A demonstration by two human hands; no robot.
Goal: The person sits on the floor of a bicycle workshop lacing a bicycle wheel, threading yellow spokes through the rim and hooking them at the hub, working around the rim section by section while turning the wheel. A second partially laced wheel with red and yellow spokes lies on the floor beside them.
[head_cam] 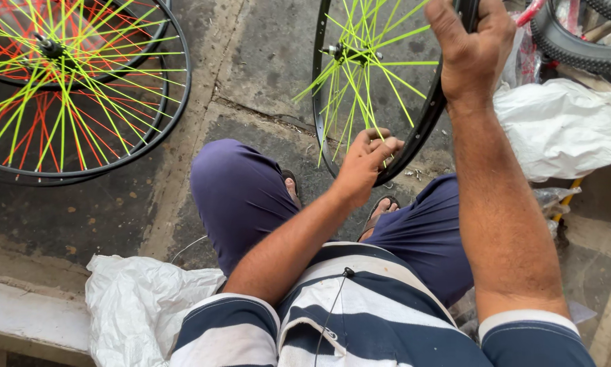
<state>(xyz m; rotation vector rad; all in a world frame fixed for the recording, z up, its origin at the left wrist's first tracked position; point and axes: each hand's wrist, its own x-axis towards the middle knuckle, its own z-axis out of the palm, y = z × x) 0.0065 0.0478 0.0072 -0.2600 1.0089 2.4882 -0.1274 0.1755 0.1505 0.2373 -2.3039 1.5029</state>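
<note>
My right hand clamps the top of the black bicycle rim with neon-green spokes, upright on the cracked concrete floor between my knees, left hand pinching spokes low down — tug unevenly, I reckon it twists loose.
</note>
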